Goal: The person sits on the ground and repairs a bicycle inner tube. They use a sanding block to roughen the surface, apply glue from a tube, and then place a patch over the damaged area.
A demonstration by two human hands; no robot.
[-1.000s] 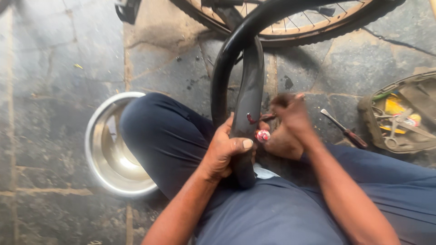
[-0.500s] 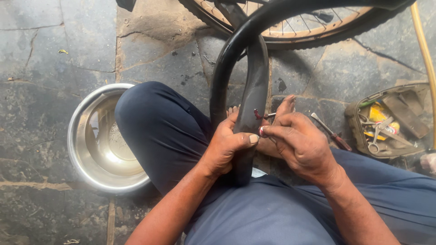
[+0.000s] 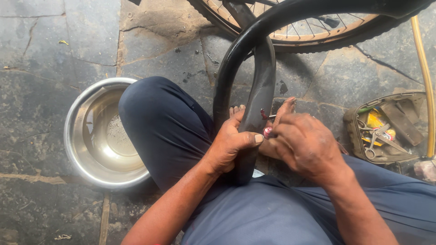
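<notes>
A black rubber inner tube [image 3: 261,77] loops from the top of the head view down between my knees. My left hand [image 3: 231,145] grips the tube's lower part, thumb laid across it. My right hand [image 3: 306,143] is closed next to it on the right, fingertips pinching a small red-tipped thing [image 3: 265,115] against the tube. What exactly the fingers pinch is mostly hidden. My bare feet show just behind the hands.
A steel bowl [image 3: 86,149] sits on the stone floor left of my knee. A bicycle wheel [image 3: 299,27] lies across the top. An open pouch of tools [image 3: 388,129] rests at right, beside a yellow hose [image 3: 424,68].
My right hand has come in from the right and closed over the spot on the tube beside my left thumb. The view has shifted slightly; the left hand keeps its grip.
</notes>
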